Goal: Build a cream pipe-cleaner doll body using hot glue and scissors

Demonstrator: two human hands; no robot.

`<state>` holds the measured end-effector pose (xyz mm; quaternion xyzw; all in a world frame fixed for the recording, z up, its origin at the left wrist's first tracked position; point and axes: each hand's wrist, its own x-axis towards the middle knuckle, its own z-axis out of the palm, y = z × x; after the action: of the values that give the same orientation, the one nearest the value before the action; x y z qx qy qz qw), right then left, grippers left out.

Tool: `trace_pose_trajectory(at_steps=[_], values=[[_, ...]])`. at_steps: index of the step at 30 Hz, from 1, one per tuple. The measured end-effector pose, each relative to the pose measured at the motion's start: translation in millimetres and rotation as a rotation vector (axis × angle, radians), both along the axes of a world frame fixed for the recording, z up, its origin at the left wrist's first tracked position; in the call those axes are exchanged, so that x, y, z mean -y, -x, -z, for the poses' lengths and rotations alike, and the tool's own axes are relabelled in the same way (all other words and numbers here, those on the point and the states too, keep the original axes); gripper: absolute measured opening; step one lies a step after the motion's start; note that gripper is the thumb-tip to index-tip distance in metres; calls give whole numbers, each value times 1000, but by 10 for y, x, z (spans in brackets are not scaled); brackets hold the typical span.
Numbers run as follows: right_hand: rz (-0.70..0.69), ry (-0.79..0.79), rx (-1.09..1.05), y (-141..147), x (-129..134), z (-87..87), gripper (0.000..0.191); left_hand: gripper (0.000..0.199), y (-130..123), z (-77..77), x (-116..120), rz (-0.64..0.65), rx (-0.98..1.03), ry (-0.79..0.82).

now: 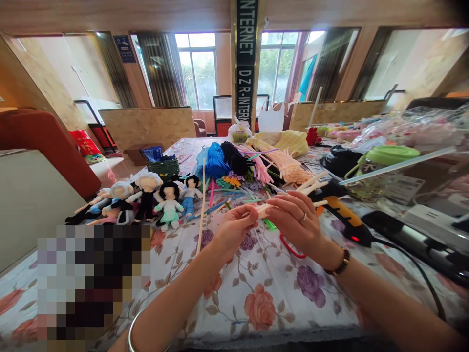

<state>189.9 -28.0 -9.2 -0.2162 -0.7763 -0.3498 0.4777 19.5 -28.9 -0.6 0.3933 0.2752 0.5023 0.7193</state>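
Observation:
Cream pipe cleaners (pixel 312 184) are bunched between my two hands above the flowered tablecloth, their loose ends sticking out to the upper right. My left hand (pixel 234 230) pinches the near end of the bunch between thumb and fingers. Closed over the middle of it is my right hand (pixel 298 222), with a ring on one finger; its palm side is hidden. A single long cream pipe cleaner (pixel 202 210) stands out beside my left forearm. Just right of my right hand lies a black and orange glue gun (pixel 342 217), its red light lit.
Several small pipe-cleaner dolls (pixel 169 204) are at the left. Bundles of coloured pipe cleaners (pixel 220 159) lie at the back centre. A green-lidded jar (pixel 379 171) and a black power strip (pixel 410 244) occupy the right. A red loop (pixel 291 247) lies beneath my right hand.

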Motion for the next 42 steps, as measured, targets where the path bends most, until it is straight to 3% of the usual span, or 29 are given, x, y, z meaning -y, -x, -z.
trace_pose_trajectory(at_steps=[17, 24, 33, 42], values=[[-39, 73, -3, 8, 14, 58, 20, 33, -26, -41, 47, 78, 99, 2], [-8, 61, -3, -15, 8, 7, 14, 33, -16, -12, 30, 45, -17, -13], [34, 77, 30, -78, -35, -13, 20, 25, -1, 40, 8, -20, -192, -174], [-29, 201, -33, -43, -34, -28, 10, 28, -23, -4, 30, -100, -262, -441]])
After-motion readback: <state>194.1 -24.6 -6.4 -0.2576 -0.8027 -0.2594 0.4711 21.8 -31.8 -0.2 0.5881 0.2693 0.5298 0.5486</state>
